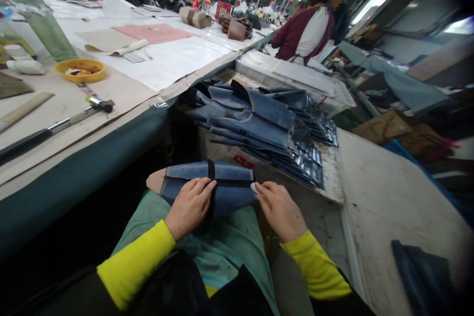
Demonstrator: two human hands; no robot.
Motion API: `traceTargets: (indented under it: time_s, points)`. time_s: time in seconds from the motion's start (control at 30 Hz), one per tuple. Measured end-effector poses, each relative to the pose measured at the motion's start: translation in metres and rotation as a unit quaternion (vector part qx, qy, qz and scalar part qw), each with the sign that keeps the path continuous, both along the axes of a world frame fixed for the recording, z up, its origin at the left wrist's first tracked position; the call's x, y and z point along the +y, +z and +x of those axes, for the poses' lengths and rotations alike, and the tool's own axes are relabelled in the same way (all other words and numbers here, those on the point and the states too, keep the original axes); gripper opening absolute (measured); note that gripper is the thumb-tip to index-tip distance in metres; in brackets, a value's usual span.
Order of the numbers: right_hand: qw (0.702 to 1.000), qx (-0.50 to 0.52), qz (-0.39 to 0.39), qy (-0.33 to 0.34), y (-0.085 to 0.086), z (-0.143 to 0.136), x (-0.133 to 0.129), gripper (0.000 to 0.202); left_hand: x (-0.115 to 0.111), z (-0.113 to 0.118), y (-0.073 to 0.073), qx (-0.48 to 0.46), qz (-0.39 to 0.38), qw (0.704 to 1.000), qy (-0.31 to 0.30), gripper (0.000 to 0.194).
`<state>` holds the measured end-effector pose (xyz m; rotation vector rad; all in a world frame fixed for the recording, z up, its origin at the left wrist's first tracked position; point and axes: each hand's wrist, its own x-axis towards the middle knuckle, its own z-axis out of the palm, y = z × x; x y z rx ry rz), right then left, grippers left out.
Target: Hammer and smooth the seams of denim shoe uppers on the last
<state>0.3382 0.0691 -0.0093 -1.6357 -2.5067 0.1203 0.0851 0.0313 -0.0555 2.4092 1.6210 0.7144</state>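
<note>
A blue leather piece (233,195) with a dark seam along its middle lies across my lap, over a green apron (229,237). Around it runs a black strap (211,169). A tan pointed tip (156,180) sticks out at its left end. My left hand (190,205) presses on it beside the strap, fingers together and curled, the thumb hidden. At the right end, my right hand (280,209) pinches a small white object (255,188) against the leather's edge; its kind does not show clearly.
Blue leather pieces (255,118) are stacked ahead on a low board. On the left workbench lie a hammer (70,121), a yellow dish (80,70) and a green bottle (50,32). A person in a maroon top (296,34) is farther back. Dark blue pieces (422,271) lie lower right.
</note>
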Motion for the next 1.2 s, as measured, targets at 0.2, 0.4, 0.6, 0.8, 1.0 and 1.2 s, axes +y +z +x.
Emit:
traceTargets:
  time_s: [0.2,0.4,0.6,0.8,1.0,1.2]
  points:
    - [0.999,0.034,0.017,0.014,0.01,-0.029,-0.007,0.032,-0.001,-0.005,-0.002,-0.001,-0.003,1.0,0.001,0.041]
    - [0.998,0.034,-0.001,0.058,-0.002,-0.064,0.001,0.031,-0.001,-0.006,0.0,0.003,-0.016,1.0,0.002,0.041]
    - [1.0,0.003,0.027,0.004,-0.012,-0.028,0.013,0.03,0.0,-0.005,-0.001,0.006,-0.006,1.0,-0.012,0.041]
    - [0.999,0.03,-0.004,0.01,-0.004,-0.025,0.012,0.03,-0.002,-0.011,-0.005,0.009,0.014,1.0,-0.005,0.04]
    - [0.984,0.128,-0.077,0.099,0.002,-0.064,0.004,0.03,-0.007,-0.017,-0.004,-0.005,0.022,1.0,0.01,0.037]
    - [0.98,0.093,-0.109,0.138,0.009,-0.093,0.009,0.029,-0.007,-0.016,-0.004,-0.007,0.007,1.0,0.015,0.036]
